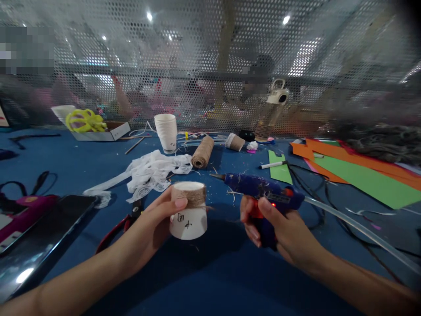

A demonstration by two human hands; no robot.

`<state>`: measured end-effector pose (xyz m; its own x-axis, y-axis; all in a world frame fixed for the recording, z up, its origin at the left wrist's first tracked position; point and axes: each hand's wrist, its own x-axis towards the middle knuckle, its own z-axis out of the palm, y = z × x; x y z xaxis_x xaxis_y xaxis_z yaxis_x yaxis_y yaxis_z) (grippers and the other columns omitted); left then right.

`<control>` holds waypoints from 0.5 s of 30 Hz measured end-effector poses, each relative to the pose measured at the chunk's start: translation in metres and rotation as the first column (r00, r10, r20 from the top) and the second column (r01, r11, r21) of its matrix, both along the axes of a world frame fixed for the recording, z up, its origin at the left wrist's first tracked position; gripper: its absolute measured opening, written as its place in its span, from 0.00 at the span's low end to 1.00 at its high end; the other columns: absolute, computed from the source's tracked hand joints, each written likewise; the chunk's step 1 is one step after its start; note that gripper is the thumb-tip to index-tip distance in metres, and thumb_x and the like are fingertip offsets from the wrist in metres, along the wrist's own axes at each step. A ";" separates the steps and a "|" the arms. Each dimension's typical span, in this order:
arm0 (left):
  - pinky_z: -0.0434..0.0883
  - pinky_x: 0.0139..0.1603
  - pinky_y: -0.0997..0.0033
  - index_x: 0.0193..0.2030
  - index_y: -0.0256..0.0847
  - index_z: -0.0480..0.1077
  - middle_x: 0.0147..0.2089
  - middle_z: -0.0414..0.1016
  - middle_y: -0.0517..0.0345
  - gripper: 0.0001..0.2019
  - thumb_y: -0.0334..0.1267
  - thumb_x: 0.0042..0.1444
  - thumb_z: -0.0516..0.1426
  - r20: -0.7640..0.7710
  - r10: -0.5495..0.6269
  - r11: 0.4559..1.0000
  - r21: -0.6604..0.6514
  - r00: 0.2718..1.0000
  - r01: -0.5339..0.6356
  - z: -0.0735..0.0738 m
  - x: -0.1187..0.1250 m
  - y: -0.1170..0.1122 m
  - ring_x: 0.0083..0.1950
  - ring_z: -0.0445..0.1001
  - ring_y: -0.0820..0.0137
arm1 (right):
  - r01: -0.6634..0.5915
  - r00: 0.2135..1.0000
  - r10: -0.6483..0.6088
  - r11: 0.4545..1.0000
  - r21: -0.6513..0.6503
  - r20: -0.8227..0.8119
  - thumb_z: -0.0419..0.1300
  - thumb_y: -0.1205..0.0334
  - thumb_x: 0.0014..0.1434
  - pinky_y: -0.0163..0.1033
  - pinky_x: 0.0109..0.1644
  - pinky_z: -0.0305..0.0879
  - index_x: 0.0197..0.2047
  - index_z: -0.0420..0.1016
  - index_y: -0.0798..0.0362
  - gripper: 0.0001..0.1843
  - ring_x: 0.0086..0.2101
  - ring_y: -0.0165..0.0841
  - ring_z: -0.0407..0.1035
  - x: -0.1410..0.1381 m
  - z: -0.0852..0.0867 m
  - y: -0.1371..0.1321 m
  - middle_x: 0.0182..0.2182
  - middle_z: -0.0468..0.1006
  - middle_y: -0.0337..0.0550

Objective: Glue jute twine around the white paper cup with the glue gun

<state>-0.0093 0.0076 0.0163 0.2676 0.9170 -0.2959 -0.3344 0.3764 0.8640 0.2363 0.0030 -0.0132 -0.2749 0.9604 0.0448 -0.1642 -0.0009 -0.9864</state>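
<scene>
My left hand (161,215) grips a small white paper cup (189,224) held upside down, its narrow end up. Brown twine (194,197) is wound around the upper part of the cup, and dark handwriting marks the white part below. In my right hand (279,228) is a blue hot glue gun (263,186), my fingers around its handle by the orange trigger. Its nozzle points left, above and to the right of the cup, apart from it. A long clear glue stick (355,228) sticks out of its back. White lace ribbon (151,171) lies in a heap behind my left hand.
Behind the cup lie a twine roll (203,151), a stack of paper cups (166,131) and a twine-wrapped cup (235,141). Red-handled scissors (115,232) and a phone (49,237) are at left. Coloured paper (362,171), a marker (272,165) and dark cables lie right. A perforated metal screen (197,66) stands behind.
</scene>
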 end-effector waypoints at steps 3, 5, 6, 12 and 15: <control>0.79 0.42 0.69 0.50 0.41 0.80 0.47 0.88 0.49 0.22 0.43 0.48 0.72 0.003 0.038 0.999 0.003 0.999 -0.038 0.000 -0.001 0.000 0.48 0.83 0.56 | -0.016 0.993 0.013 1.000 0.024 0.121 0.65 0.38 0.61 0.33 0.25 0.62 0.30 0.79 0.53 0.25 0.20 0.27 0.65 0.005 0.000 -0.002 0.19 0.71 0.37; 0.79 0.39 0.70 0.48 0.42 0.80 0.45 0.88 0.51 0.22 0.44 0.47 0.72 0.021 0.045 0.999 0.009 0.999 -0.045 -0.001 -0.002 0.001 0.45 0.83 0.58 | 0.008 0.973 -0.010 1.000 0.011 0.229 0.67 0.37 0.57 0.34 0.27 0.63 0.28 0.79 0.53 0.26 0.21 0.27 0.65 0.007 0.003 -0.004 0.18 0.71 0.37; 0.79 0.38 0.71 0.48 0.42 0.80 0.44 0.88 0.52 0.22 0.44 0.46 0.73 0.030 0.042 0.999 0.012 0.999 -0.043 0.000 -0.002 0.001 0.43 0.83 0.59 | 0.020 0.960 -0.021 1.000 0.006 0.279 0.68 0.36 0.55 0.35 0.27 0.65 0.26 0.78 0.53 0.26 0.21 0.27 0.66 0.007 0.005 -0.006 0.18 0.71 0.38; 0.77 0.41 0.72 0.50 0.43 0.79 0.46 0.87 0.52 0.20 0.44 0.50 0.69 0.004 0.039 0.998 0.044 0.999 -0.039 0.008 0.001 -0.005 0.50 0.83 0.56 | 0.041 0.932 -0.044 0.999 0.016 0.360 0.70 0.43 0.55 0.34 0.29 0.70 0.29 0.76 0.51 0.20 0.23 0.27 0.67 0.004 0.014 -0.012 0.24 0.77 0.39; 0.75 0.39 0.73 0.50 0.44 0.78 0.48 0.86 0.51 0.20 0.44 0.50 0.69 0.002 0.032 0.998 0.052 0.999 -0.032 0.009 0.000 -0.007 0.54 0.81 0.54 | 0.002 0.930 -0.028 0.997 0.071 0.366 0.68 0.48 0.59 0.33 0.29 0.69 0.31 0.76 0.51 0.16 0.23 0.27 0.68 0.005 0.011 -0.010 0.25 0.77 0.38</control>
<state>-0.0091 0.0011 0.0254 0.2377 0.9394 -0.2471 -0.3464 0.3196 0.8819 0.2417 -0.0073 -0.0025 -0.2706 0.9626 0.0090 0.2099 0.0681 -0.9754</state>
